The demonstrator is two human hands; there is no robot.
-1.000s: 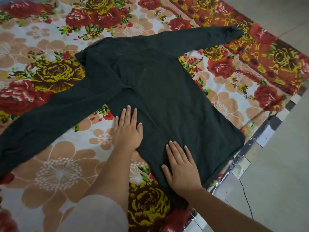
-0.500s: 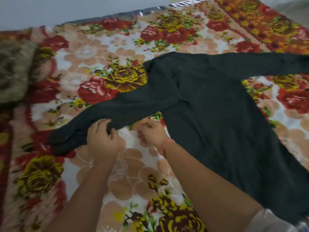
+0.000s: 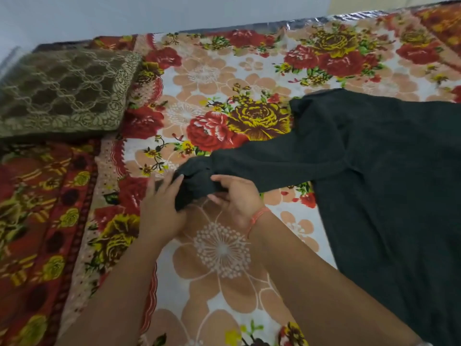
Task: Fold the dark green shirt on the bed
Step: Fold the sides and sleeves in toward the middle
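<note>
1. The dark green shirt lies spread on the bed, its body flat toward the right side of the view and running out of frame there. One long sleeve stretches leftward across the floral bedsheet, and only its cuff is off the sheet.

2. The left hand is at the cuff end with its fingers loosely extended over the bunched fabric, touching it. Whether it truly pinches the cloth cannot be told from this angle.

3. The right hand, with an orange thread at the wrist, is curled around the sleeve just beside the cuff, thumb above and fingers beneath, so it does have hold of the fabric.

4. Progress, as I judge it: very early. No fold is visible yet in the body. What seems under way is the first sleeve fold, with the other sleeve and the body folds left to do.

5. Compared with half a second ago, the cuff is now gathered and raised between the two hands rather than lying flat, and the left hand has opened from a closed grip on the sleeve. The view has also swung left, bringing a brown lace-patterned pillow fully into sight.
</note>
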